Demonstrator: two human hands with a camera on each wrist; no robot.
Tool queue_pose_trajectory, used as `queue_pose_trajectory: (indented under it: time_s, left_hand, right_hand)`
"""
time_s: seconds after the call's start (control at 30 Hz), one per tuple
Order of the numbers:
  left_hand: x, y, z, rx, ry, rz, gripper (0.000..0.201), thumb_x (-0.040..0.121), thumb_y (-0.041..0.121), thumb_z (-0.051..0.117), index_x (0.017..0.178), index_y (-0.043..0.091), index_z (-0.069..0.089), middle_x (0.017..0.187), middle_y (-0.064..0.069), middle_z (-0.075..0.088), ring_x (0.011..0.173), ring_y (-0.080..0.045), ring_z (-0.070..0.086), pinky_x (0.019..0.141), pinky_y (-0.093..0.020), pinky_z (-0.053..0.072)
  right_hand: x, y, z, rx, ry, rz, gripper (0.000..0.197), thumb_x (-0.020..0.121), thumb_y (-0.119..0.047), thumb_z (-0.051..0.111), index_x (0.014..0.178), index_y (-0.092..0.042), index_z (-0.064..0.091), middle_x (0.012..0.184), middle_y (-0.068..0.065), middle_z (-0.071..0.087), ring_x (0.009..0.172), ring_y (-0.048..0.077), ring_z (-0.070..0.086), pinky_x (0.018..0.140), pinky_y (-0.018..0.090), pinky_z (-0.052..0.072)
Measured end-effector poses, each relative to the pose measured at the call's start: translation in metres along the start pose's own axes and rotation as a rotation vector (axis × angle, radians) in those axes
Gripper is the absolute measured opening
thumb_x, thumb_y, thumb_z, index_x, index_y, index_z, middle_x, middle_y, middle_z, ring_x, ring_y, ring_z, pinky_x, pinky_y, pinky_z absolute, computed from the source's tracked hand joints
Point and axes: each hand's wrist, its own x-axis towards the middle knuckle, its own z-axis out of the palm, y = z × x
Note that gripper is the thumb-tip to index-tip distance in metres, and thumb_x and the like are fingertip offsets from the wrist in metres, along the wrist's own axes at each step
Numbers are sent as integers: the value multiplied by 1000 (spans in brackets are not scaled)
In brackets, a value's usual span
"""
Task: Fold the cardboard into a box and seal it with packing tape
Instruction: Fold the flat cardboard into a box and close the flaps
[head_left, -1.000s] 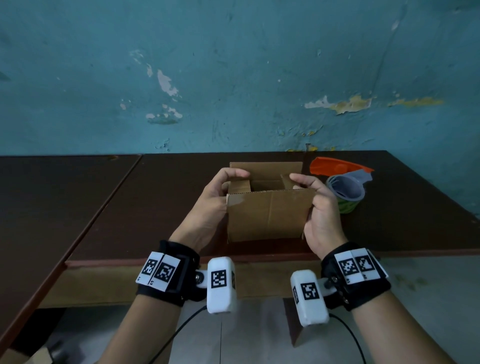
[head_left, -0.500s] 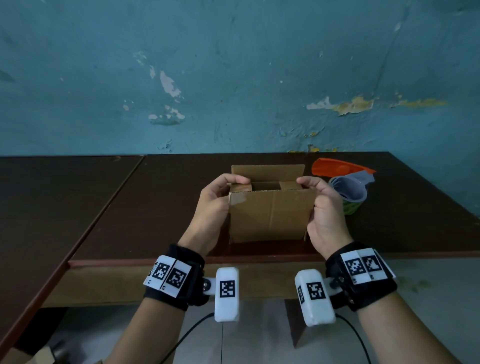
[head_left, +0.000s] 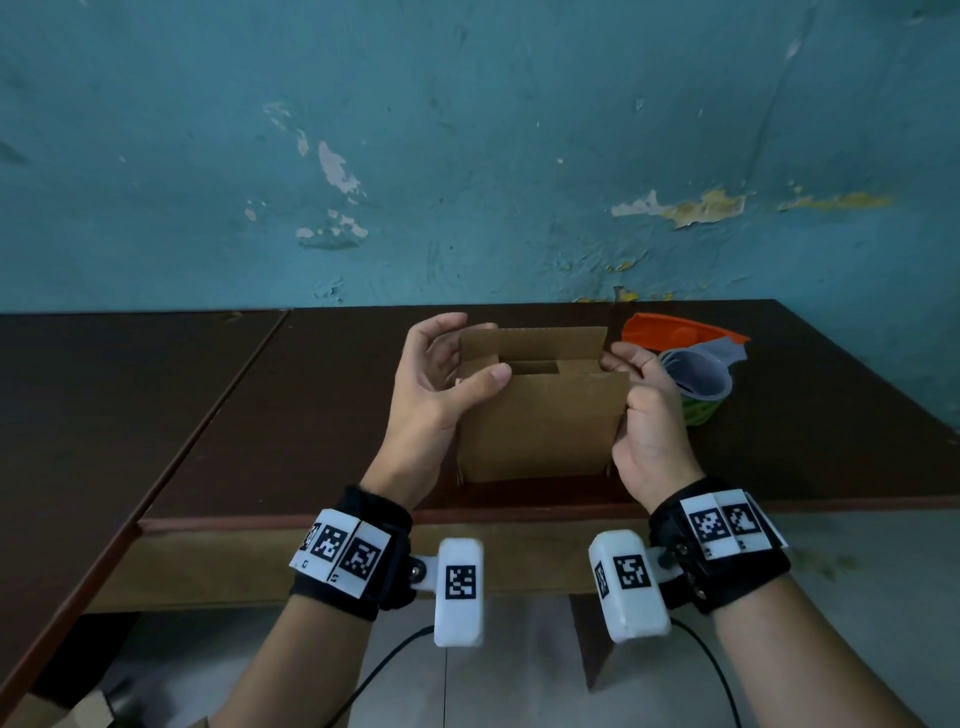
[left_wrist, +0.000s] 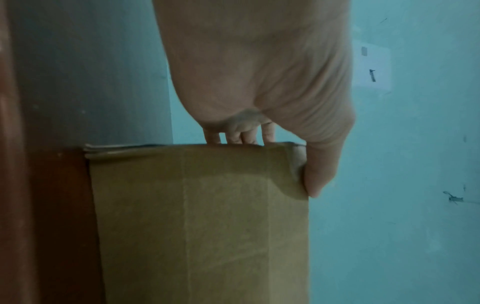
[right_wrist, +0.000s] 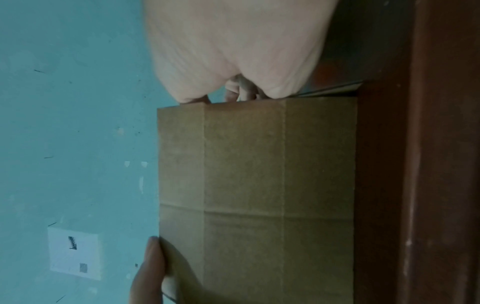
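Observation:
A brown cardboard box (head_left: 540, 421) stands upright near the front edge of the dark table (head_left: 311, 415). Its two side flaps lie folded inward, while the far flap and near flap stand up. My left hand (head_left: 441, 374) grips the box's upper left corner, with the thumb (left_wrist: 311, 181) on the near flap and the fingers curled behind it. Gripping the upper right corner is my right hand (head_left: 644, 410), fingers over the right side flap. In the right wrist view the box (right_wrist: 257, 185) fills the middle. An orange tape dispenser (head_left: 675, 332) with its tape roll (head_left: 696, 384) lies just right of the box.
A second dark table (head_left: 104, 415) adjoins on the left. A peeling blue wall (head_left: 467, 156) rises right behind the tables. The front table edge (head_left: 467, 514) runs just below my wrists, with grey floor (head_left: 857, 545) beneath.
My left hand has lifted off the left side flap; its thumb now sits on the near flap's top edge. The side flaps have gone from slanted to flat. The right hand has barely shifted.

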Motion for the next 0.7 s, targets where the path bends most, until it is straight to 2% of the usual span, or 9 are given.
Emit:
queue_pose_trajectory:
  time_s: [0.07,0.17,0.23,0.3,0.4,0.5,0.7]
  left_hand:
    - [1,1,1,-20,29,-8,71,79,6,82,142,6,48,135,-13,70,128,-30,65,107,-45,54]
    - [3,-1,1,-6,56,-18,67,81,6,82,140,9,51,132,-15,70,120,-26,69,102,-42,57]
    - [3,-5,2,17,83,-27,61,84,4,82,138,9,53,130,-17,70,110,-24,71,98,-42,59]
    - [3,-8,4,24,103,-61,54,88,1,78,136,10,54,129,-14,71,111,-28,71,95,-44,60]
    - [4,-9,3,51,80,-89,44,91,-2,73,131,8,58,125,-13,72,108,-28,72,86,-41,62]
    - [6,-9,1,80,33,-94,39,92,-4,70,127,9,60,123,-17,71,101,-26,70,81,-40,60]
    - [7,-9,2,50,28,-72,42,92,-6,68,128,14,63,124,-22,69,98,-27,68,80,-43,60]
  right_hand:
    - [-3,-1,1,6,-21,3,46,91,14,34,121,-11,59,116,15,69,102,27,68,85,39,56]
    - [-6,-1,1,53,-29,26,30,101,-14,45,125,-11,63,125,20,69,116,34,65,100,48,50]
    - [-7,0,0,88,-38,48,36,102,-30,49,128,-10,64,128,20,67,123,37,61,107,52,45]
    - [-8,0,1,71,-56,24,41,100,-33,53,131,-9,63,126,16,69,121,34,63,108,52,44]
    - [-11,1,3,-41,-117,-32,51,89,-32,67,134,-10,59,120,9,73,116,28,67,108,54,46]
    - [-13,4,3,-143,-159,-116,56,77,-16,74,131,-11,60,119,9,73,114,29,68,107,55,47]
    - [-13,3,-1,-103,-210,-179,61,81,8,70,134,-21,60,118,12,73,116,29,67,105,45,50]
